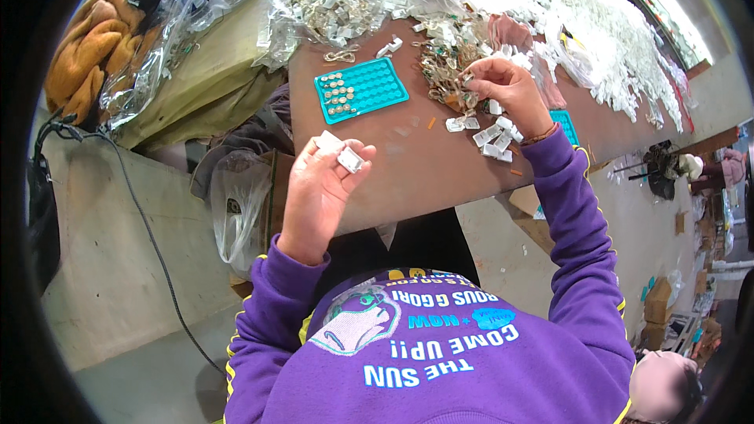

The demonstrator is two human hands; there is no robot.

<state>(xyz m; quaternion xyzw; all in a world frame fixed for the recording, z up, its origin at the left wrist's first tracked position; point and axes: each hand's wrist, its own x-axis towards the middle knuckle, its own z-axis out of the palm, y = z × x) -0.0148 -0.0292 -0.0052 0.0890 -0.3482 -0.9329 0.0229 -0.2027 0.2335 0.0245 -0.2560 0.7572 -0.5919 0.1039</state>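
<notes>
Small white rectangular clip [350,159], pale, flat-sided, pinched in left hand [320,188] grip, raised over near worktop [408,165] edge; bare brown surface ahead. Right hand [506,86] far right, fingers closed on small piece from metal-part pile [448,63] (teal tray [361,89] between hands)

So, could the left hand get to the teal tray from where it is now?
Probably yes. The left hand holds small white pieces just short of the teal tray, with only bare brown table between them. Its fingers are occupied, though, so grasping the tray could be awkward.
</notes>
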